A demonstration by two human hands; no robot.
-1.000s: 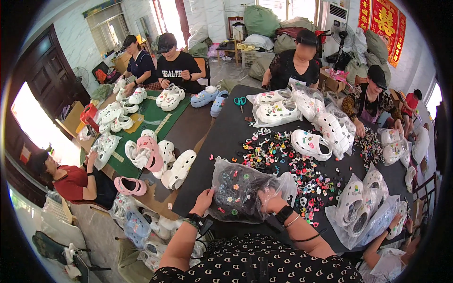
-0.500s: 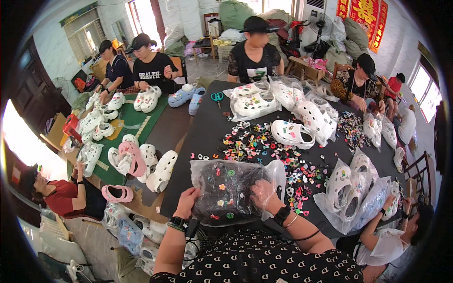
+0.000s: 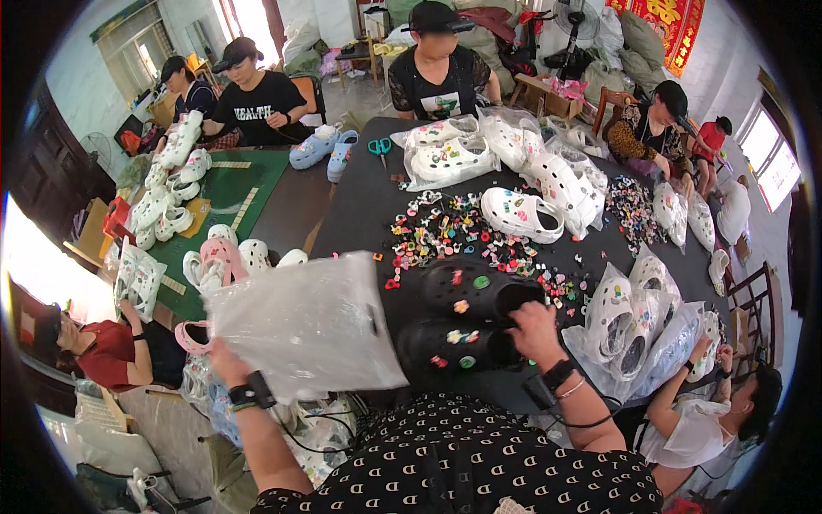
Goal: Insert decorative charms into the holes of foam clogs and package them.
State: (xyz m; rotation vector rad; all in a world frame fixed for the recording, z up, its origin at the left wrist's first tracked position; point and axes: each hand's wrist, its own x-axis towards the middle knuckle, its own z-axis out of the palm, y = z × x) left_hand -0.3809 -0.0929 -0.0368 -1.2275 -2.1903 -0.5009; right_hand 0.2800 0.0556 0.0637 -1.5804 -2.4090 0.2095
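Note:
A pair of black clogs with colourful shoe charms, one clog (image 3: pixel 438 289) behind the other clog (image 3: pixel 417 341), lies at the front of the black table, toes to the left. My right hand (image 3: pixel 536 332) grips them by their heel ends. My left hand (image 3: pixel 228 363) is closed on the edge of a translucent plastic bag (image 3: pixel 300 321), held out flat to the left of the clogs; the bag hides part of my fingers. The clogs are outside the bag. Just beyond them, loose shoe charms (image 3: pixel 445 233) are scattered in many colours.
Bagged white clogs (image 3: pixel 452 158) lie at the table's far side, and more bagged clogs (image 3: pixel 612 315) sit at the right. One unbagged white clog (image 3: pixel 514 212) is beyond the charms. Teal scissors (image 3: pixel 379 147) rest at the far left. Several co-workers sit around both tables.
The black clogs have come out of the bag. My left hand has pulled the bag away to the left, and my right hand has shifted right with the clogs.

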